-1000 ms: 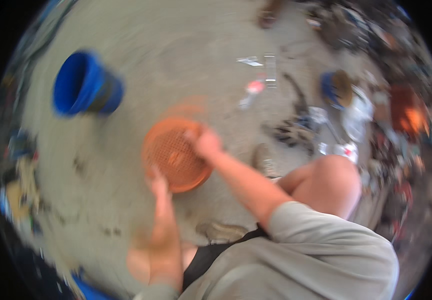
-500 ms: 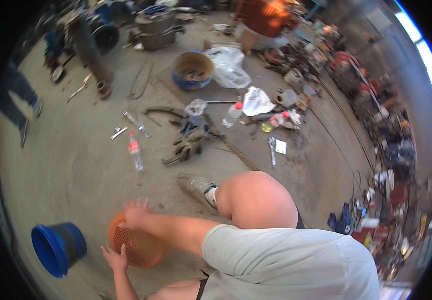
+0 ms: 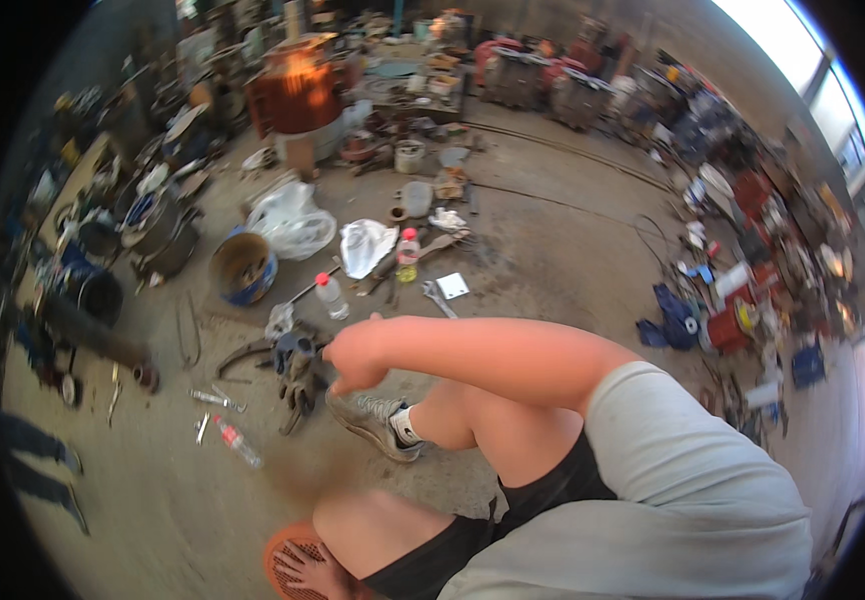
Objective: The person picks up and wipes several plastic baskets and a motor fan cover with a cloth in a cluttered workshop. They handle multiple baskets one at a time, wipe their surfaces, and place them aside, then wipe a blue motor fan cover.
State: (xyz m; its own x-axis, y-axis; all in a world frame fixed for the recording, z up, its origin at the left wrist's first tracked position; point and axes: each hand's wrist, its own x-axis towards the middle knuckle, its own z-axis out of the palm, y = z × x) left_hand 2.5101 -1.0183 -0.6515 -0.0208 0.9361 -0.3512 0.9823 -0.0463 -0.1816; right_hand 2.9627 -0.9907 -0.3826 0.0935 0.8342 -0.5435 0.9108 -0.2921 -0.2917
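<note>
My left hand (image 3: 315, 574) lies with fingers spread on the perforated face of a round orange plastic basket (image 3: 278, 553), low in the picture beside my knee. My right arm reaches across to the left. My right hand (image 3: 358, 355) hangs above my shoe, thumb apart from the fingers, with nothing visible in it. Just beyond it are dark work gloves (image 3: 301, 385) on the floor. A brown blurred shape (image 3: 315, 472) hovers above my knee; what it is I cannot make out.
Around the gloves lie plastic bottles (image 3: 238, 442), a clear red-capped bottle (image 3: 332, 297), wrenches (image 3: 440, 298) and a white card (image 3: 453, 286). Farther off are a blue-rimmed tub (image 3: 271, 272), plastic bags (image 3: 291, 225) and scrap heaps. Another person's legs (image 3: 38, 465) show at the left.
My right hand has left the basket and swung forward and right, toward the gloves. My left hand now rests on the basket. The view has turned right, and the blue bucket is out of it.
</note>
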